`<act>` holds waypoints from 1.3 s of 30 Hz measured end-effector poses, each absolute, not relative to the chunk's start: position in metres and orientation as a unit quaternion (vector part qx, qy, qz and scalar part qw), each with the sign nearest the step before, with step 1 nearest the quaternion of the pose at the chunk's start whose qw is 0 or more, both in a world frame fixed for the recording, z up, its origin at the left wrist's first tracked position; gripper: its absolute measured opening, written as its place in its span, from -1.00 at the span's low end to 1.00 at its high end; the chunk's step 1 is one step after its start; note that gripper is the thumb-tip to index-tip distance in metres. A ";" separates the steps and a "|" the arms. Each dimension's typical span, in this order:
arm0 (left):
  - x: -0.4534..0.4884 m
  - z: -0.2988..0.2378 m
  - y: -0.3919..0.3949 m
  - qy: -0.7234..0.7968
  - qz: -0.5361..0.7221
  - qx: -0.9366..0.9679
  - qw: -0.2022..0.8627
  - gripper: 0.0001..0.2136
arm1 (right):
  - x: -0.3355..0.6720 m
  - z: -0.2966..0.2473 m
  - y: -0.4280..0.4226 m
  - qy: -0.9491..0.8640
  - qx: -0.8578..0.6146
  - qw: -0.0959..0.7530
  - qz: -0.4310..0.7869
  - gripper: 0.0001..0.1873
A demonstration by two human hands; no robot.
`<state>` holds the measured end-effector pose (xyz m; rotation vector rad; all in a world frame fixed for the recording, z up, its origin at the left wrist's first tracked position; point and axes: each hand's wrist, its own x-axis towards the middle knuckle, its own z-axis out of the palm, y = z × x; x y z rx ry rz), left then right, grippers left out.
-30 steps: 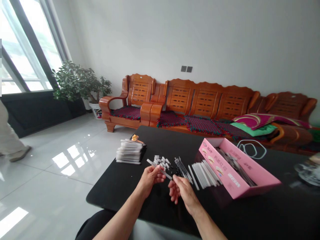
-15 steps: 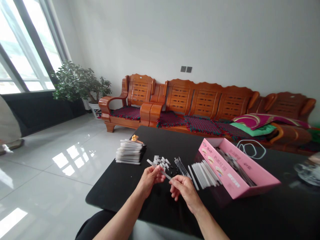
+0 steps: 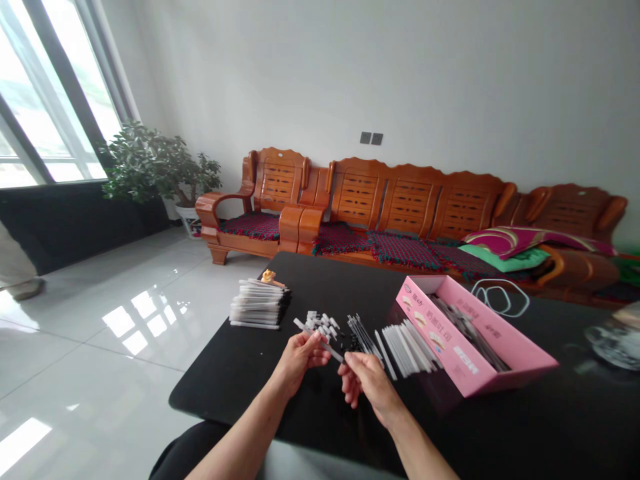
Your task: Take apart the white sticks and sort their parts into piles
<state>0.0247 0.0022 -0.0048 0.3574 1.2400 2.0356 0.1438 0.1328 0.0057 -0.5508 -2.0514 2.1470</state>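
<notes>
My left hand (image 3: 299,357) is closed round a thin white pen barrel (image 3: 306,329) that points up and to the left. My right hand (image 3: 367,381) pinches at the barrel's other end, fingers pressed together; what it grips there is too small to name. Both hands hover just above the black table (image 3: 250,373). Beyond them lie small white caps (image 3: 323,323), thin dark refills (image 3: 361,332) and a row of white barrels (image 3: 407,340). A stack of finished white pens (image 3: 257,307) sits at the far left.
An open pink box (image 3: 473,350) with dark refills stands at the right, with a white cord loop (image 3: 500,297) behind it. A wooden sofa set (image 3: 400,200) lines the wall. A potted plant (image 3: 155,167) stands by the window. Another person's leg (image 3: 13,267) shows at the left edge.
My hands stay almost still on the barrel; the right hand shifted slightly. The other person's leg has moved further left, nearly out of view.
</notes>
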 end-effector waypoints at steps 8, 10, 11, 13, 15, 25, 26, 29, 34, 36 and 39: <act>0.025 -0.003 0.001 0.484 0.786 0.135 0.360 -0.62 | 0.144 0.006 0.133 -0.683 -0.186 0.081 0.702 -0.53; 0.025 -0.003 0.001 0.485 0.786 0.132 0.360 -0.62 | 0.144 0.005 0.133 -0.676 -0.186 0.057 0.711 -0.48; 0.025 -0.004 0.002 0.485 0.786 0.132 0.361 -0.61 | 0.144 0.004 0.133 -0.673 -0.183 0.047 0.715 -0.46; 0.024 -0.004 0.002 0.484 0.787 0.131 0.361 -0.61 | 0.144 0.004 0.132 -0.670 -0.174 0.044 0.720 -0.47; 0.024 -0.005 0.002 0.481 0.787 0.134 0.361 -0.61 | 0.144 0.005 0.132 -0.673 -0.172 0.064 0.717 -0.51; 0.024 -0.002 0.000 0.483 0.786 0.136 0.361 -0.61 | 0.144 0.010 0.128 -0.650 -0.169 0.043 0.740 -0.52; 0.024 -0.001 0.000 0.481 0.787 0.137 0.361 -0.62 | 0.144 0.011 0.128 -0.653 -0.168 0.056 0.736 -0.55; 0.023 -0.002 0.000 0.474 0.790 0.141 0.362 -0.63 | 0.144 0.011 0.128 -0.647 -0.181 0.064 0.738 -0.53; 0.022 -0.005 0.000 0.473 0.791 0.138 0.362 -0.64 | 0.144 0.011 0.128 -0.636 -0.177 0.056 0.749 -0.51; 0.021 -0.006 0.000 0.474 0.792 0.138 0.360 -0.64 | 0.144 0.011 0.128 -0.638 -0.178 0.070 0.745 -0.56; 0.020 -0.006 0.000 0.474 0.792 0.136 0.359 -0.63 | 0.143 0.009 0.129 -0.631 -0.195 0.058 0.748 -0.53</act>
